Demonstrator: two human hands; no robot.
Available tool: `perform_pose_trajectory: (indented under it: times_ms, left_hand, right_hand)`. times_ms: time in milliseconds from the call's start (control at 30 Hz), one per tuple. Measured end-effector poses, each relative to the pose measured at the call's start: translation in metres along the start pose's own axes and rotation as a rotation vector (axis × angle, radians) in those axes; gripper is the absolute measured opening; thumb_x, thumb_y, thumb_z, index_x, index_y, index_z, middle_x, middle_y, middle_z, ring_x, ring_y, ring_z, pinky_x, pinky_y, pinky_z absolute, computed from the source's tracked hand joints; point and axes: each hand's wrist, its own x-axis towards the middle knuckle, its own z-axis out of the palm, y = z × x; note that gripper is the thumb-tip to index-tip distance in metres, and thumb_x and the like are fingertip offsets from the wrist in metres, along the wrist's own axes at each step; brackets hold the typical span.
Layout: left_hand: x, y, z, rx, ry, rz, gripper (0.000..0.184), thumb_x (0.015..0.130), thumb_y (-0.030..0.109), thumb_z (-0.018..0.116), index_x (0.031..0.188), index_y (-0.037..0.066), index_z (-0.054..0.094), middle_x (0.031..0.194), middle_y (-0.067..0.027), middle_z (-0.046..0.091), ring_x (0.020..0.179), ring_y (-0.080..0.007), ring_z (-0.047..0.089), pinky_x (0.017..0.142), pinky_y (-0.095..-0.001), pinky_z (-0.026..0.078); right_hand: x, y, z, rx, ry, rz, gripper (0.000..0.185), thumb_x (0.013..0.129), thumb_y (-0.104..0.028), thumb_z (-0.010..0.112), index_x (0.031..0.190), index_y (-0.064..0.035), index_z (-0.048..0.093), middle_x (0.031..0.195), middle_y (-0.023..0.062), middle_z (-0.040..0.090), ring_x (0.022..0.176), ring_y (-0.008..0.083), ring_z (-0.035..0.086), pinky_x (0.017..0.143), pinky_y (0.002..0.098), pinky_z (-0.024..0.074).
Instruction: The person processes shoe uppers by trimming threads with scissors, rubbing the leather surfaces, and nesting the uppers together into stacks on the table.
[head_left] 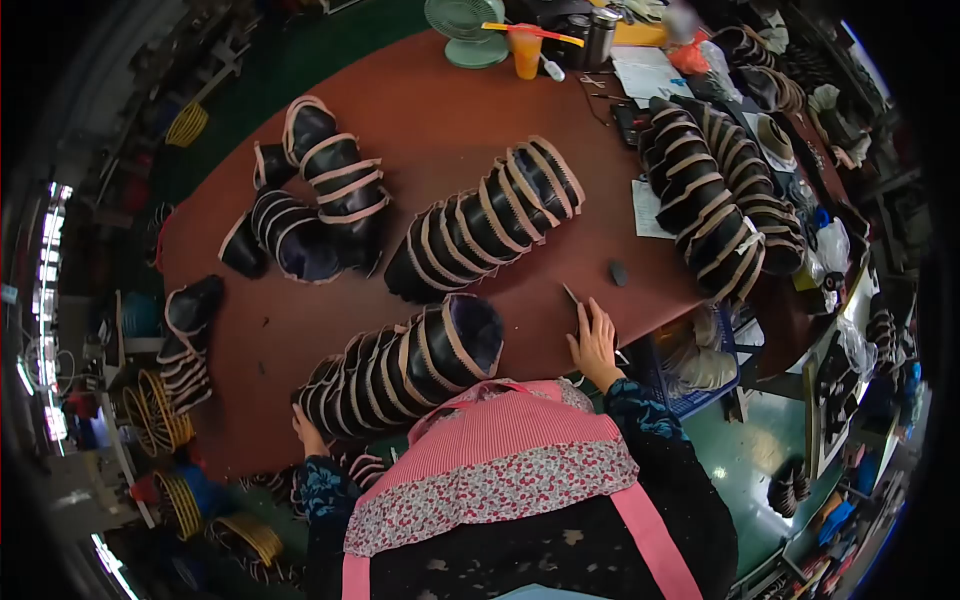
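My left hand is at the lower left end of a stack of black pieces with tan edges, its fingers partly hidden by the stack. My right hand rests near the table's front edge over a slim pointed tool, whose tip sticks out past the fingers; a dark part shows on the hand's other side. Beyond lies a second long stack of the same pieces. A small dark oval object lies right of the tool.
More stacks lie on the red-brown table, at back left and right. A green fan, an orange drink cup and papers stand or lie at the back. A blue crate is below the right edge.
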Motion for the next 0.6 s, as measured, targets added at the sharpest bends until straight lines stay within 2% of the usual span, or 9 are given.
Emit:
perform_pose_trajectory:
  times_ms: [33,100,200,267,333,367,433,567,600]
  left_hand:
    - [0.006,-0.004,-0.01,-0.007,0.016,-0.004,0.099,0.093,0.077,0.046,0.163,0.014,0.016,0.162,-0.0164,0.029,0.142,-0.0393,0.04,0.107,-0.0583,0.046]
    - [0.033,-0.006,-0.008,0.056,-0.01,-0.064,0.105,0.089,0.081,0.049,0.165,0.022,0.007,0.17,-0.0146,0.005,0.149,-0.042,0.025,0.116,-0.0608,0.035]
    - [0.054,-0.011,-0.017,0.144,-0.006,-0.023,0.103,0.09,0.078,0.051,0.165,0.025,0.006,0.17,-0.0143,0.008,0.149,-0.0419,0.026,0.114,-0.0637,0.035]
    - [0.018,0.007,-0.015,0.1,-0.064,-0.007,0.103,0.09,0.076,0.053,0.166,0.025,0.005,0.17,-0.0144,0.01,0.15,-0.0416,0.025,0.113,-0.0644,0.034]
    - [0.018,0.012,-0.021,0.046,-0.156,-0.003,0.103,0.091,0.072,0.058,0.166,0.027,0.003,0.169,-0.0144,0.014,0.15,-0.0412,0.025,0.112,-0.0656,0.032]
    - [0.014,0.017,-0.023,0.113,-0.16,0.008,0.104,0.091,0.072,0.057,0.166,0.025,0.002,0.168,-0.0157,0.019,0.147,-0.0413,0.032,0.109,-0.0646,0.036]
    - [0.014,0.019,-0.022,0.142,-0.167,0.019,0.103,0.092,0.071,0.057,0.166,0.022,0.004,0.164,-0.017,0.027,0.141,-0.0411,0.042,0.106,-0.0626,0.041]
    - [0.028,0.01,-0.018,0.05,-0.221,0.016,0.1,0.093,0.07,0.056,0.165,0.02,0.008,0.162,-0.0175,0.031,0.139,-0.0396,0.045,0.106,-0.0602,0.043]
    - [0.03,0.008,-0.015,0.017,-0.209,0.039,0.099,0.093,0.07,0.055,0.165,0.019,0.01,0.161,-0.0177,0.033,0.139,-0.0389,0.046,0.106,-0.0593,0.044]
  right_hand:
    - [0.004,0.007,0.002,-0.031,0.01,-0.062,0.069,0.092,-0.02,0.065,0.153,-0.0039,0.037,0.157,0.0191,0.033,0.142,0.0388,0.037,0.118,0.0542,0.0272]
    - [0.019,0.03,0.005,-0.074,0.015,-0.102,0.067,0.092,-0.017,0.064,0.153,-0.0053,0.038,0.154,0.0172,0.038,0.141,0.0359,0.038,0.119,0.0537,0.0266]
    - [0.057,0.049,0.002,-0.179,0.135,0.078,0.06,0.089,-0.015,0.066,0.146,-0.0059,0.047,0.152,0.0151,0.04,0.14,0.0339,0.039,0.116,0.0552,0.0278]
    - [0.085,0.035,-0.012,-0.223,0.226,0.084,0.052,0.089,-0.016,0.068,0.138,-0.0044,0.055,0.139,0.0157,0.054,0.13,0.0343,0.049,0.108,0.0511,0.0384]
    - [0.105,0.019,-0.014,0.327,-0.05,0.063,0.048,0.091,-0.021,0.07,0.133,-0.0008,0.058,0.121,0.0164,0.066,0.115,0.0362,0.06,0.097,0.0445,0.0486]
    - [0.109,-0.008,-0.022,0.561,-0.176,0.114,0.043,0.099,-0.027,0.066,0.13,0.0018,0.059,0.112,0.0147,0.072,0.095,0.0312,0.07,0.087,0.0361,0.0526]
    - [0.108,-0.065,-0.026,1.136,-0.536,0.166,0.043,0.103,-0.029,0.062,0.131,0.0025,0.058,0.119,0.0139,0.071,0.101,0.0226,0.069,0.087,0.0317,0.0525]
    - [0.087,-0.18,-0.029,1.561,-1.029,0.282,0.045,0.103,-0.029,0.064,0.134,0.002,0.058,0.122,0.0091,0.069,0.109,0.0154,0.064,0.09,0.0302,0.0524]
    - [0.081,-0.201,-0.012,1.558,-0.952,0.212,0.044,0.102,-0.027,0.065,0.133,0.0024,0.058,0.123,0.0086,0.068,0.111,0.0142,0.063,0.091,0.0299,0.0521]
